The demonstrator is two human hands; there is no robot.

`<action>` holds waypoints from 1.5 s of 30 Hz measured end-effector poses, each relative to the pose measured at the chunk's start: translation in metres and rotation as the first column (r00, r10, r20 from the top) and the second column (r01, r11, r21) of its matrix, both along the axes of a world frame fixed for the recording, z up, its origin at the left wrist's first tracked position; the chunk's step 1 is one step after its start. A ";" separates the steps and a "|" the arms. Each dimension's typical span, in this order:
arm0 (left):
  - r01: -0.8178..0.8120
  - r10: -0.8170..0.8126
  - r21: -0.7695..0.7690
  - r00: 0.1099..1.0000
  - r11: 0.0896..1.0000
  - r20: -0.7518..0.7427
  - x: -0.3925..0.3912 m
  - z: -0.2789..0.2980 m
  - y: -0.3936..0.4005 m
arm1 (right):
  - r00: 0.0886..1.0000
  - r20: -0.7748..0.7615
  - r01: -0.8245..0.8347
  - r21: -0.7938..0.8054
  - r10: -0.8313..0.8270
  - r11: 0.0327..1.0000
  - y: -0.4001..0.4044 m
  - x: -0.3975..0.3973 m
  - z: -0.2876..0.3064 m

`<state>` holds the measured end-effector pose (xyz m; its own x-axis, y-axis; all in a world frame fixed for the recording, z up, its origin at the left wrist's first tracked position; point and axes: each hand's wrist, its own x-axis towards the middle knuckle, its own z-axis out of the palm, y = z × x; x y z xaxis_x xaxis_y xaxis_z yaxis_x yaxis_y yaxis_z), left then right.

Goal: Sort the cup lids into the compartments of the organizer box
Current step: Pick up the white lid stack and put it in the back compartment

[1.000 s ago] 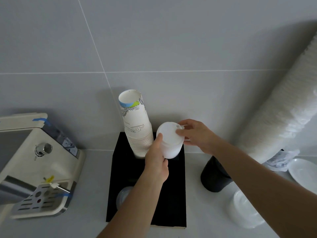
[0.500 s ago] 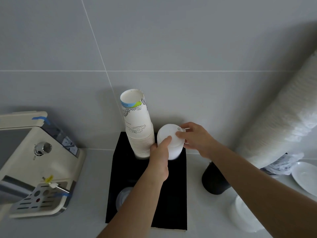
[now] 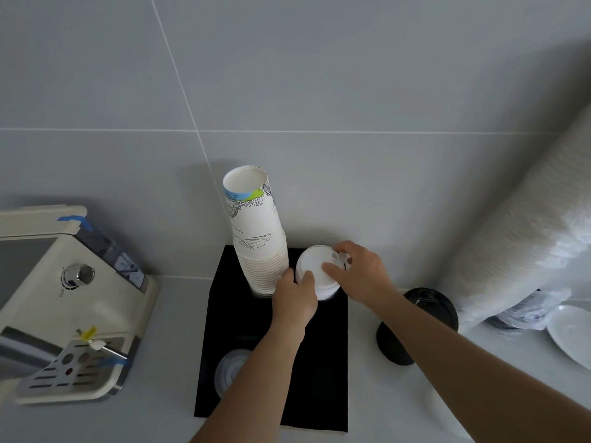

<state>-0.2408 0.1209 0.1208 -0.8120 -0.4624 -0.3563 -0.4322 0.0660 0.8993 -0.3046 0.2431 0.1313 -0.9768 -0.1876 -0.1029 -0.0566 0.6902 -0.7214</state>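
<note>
A stack of white cup lids (image 3: 311,266) stands in the back right compartment of the black organizer box (image 3: 329,353). My left hand (image 3: 295,298) grips the stack's near left side. My right hand (image 3: 359,271) rests on top of it, fingers on the top lid's right edge. A tall stack of printed paper cups (image 3: 259,238) fills the back left compartment, touching the lids' left side. Clear lids (image 3: 228,369) lie in the front left compartment, partly hidden by my left forearm.
A cream coffee machine (image 3: 73,302) with a drip tray stands at the left. Right of the box sits a black lidded cup (image 3: 419,321), then a long wrapped sleeve of white lids (image 3: 524,231) leaning on the tiled wall, and a white plate (image 3: 572,334).
The lid stack has gone down into the back right compartment. My left hand slid lower on its side and my right hand moved onto its top.
</note>
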 end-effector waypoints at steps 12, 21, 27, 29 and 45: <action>0.214 -0.283 -0.497 0.957 0.841 -0.067 0.027 -0.011 0.001 | 0.998 -0.039 -0.039 0.009 0.039 0.999 0.010 0.009 -0.014; 0.418 -0.467 -0.734 0.871 0.535 0.156 0.023 -0.015 -0.010 | 0.986 -0.078 -0.141 0.063 0.145 0.988 0.009 0.010 -0.019; 0.424 -0.490 -0.775 0.855 0.469 0.171 0.016 -0.012 -0.015 | 0.987 -0.067 -0.140 0.118 0.148 0.983 0.008 0.011 -0.022; 0.411 -0.498 -0.791 0.853 0.454 0.157 0.014 -0.011 -0.019 | 0.988 -0.069 -0.128 0.111 0.136 0.986 0.008 0.012 -0.025; 0.429 -0.509 -0.822 0.836 0.374 0.205 0.018 -0.005 -0.024 | 0.988 0.105 -0.129 0.168 0.113 0.977 0.004 0.020 0.004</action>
<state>-0.2230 0.0974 0.1162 -0.9990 -0.0361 0.0247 -0.0258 0.9421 0.3343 -0.2845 0.2468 0.1349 -0.9323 -0.2749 -0.2352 -0.0846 0.7977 -0.5970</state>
